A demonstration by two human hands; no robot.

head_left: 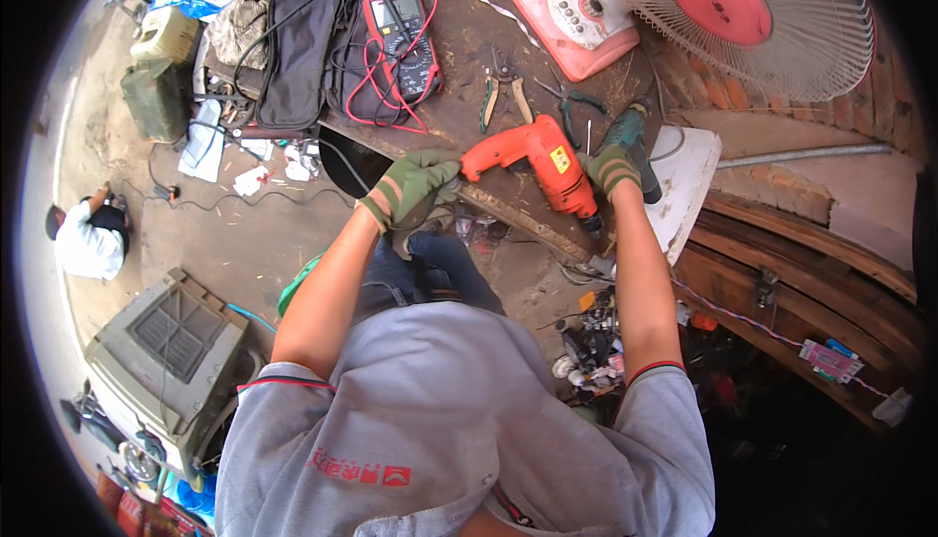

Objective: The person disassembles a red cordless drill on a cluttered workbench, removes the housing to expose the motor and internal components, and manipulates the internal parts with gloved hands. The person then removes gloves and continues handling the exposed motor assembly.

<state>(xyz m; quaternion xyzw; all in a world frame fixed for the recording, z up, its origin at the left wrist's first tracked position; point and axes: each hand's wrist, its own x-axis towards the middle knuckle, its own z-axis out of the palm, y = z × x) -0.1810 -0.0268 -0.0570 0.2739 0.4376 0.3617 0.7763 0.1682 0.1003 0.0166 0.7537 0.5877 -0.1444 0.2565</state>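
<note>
My left hand (415,183), in a green fingerless glove, is curled at the bench's front edge beside the handle end of an orange power drill (547,166); what its fingers hold is hidden. My right hand (608,168), also gloved, is closed against a teal-and-black power tool (628,128), right of the orange drill. The drill lies on the worn wooden bench (469,39), chuck toward me. Cutting pliers (503,95) and smaller dark pliers (572,102) lie behind it.
Left on the bench are a red multimeter (399,41) and open black case (293,53); behind right, a pink fan (723,9) and white board (689,175). A person (93,239) crouches far left, near a grey cooler unit (166,351). Wooden planks (801,273) run along the right.
</note>
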